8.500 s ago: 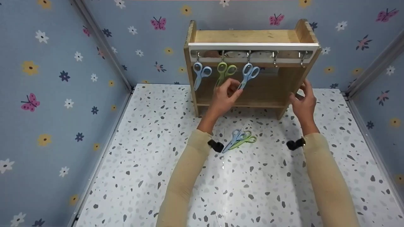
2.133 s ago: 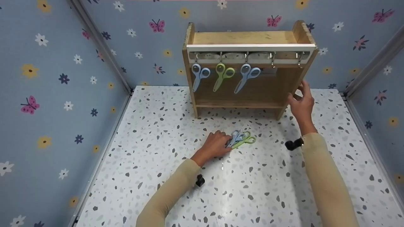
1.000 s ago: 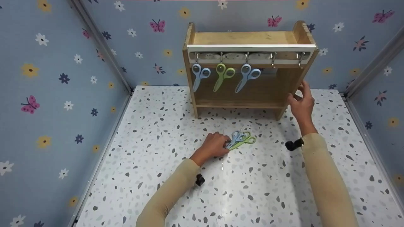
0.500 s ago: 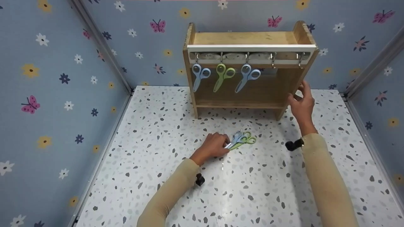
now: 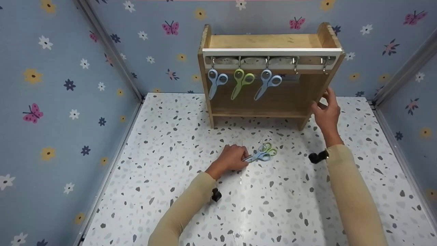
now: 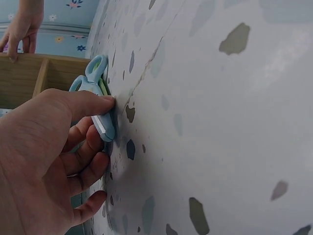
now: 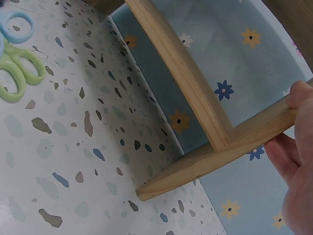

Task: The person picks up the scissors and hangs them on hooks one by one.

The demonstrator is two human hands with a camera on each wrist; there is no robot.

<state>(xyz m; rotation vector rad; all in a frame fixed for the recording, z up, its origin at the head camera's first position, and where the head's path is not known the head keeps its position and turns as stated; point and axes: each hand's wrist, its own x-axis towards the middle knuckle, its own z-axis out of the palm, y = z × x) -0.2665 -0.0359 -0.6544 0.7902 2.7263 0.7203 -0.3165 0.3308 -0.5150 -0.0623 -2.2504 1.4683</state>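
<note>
Thumb and fingers of my left hand [image 5: 233, 157] pinch a pair of light blue scissors [image 6: 100, 120] by the blade end, low over the speckled tabletop. The handles point away from that hand, overlapping green scissors [image 5: 272, 150] that lie on the table. My right hand [image 5: 327, 114] grips the right side panel of a wooden rack [image 7: 215, 154], thumb on the front edge. Three pairs hang by one handle loop from the rack's hooks: blue scissors [image 5: 213, 87] at the left, green scissors [image 5: 238, 89], then blue scissors [image 5: 263, 90].
Two hooks at the right of the white rail [image 5: 273, 51] hold nothing, one of them the end hook [image 5: 325, 66]. The rack stands close to the flowered back wall [image 5: 225, 15]. A side wall [image 5: 58, 136] bounds the speckled tabletop [image 5: 164, 147] at the left.
Since the oldest frame my left hand left the hanging blue scissors and came down to the table pile. In the last second the pinched blue scissors turned, handles swinging right and nearer. Right hand unmoved.
</note>
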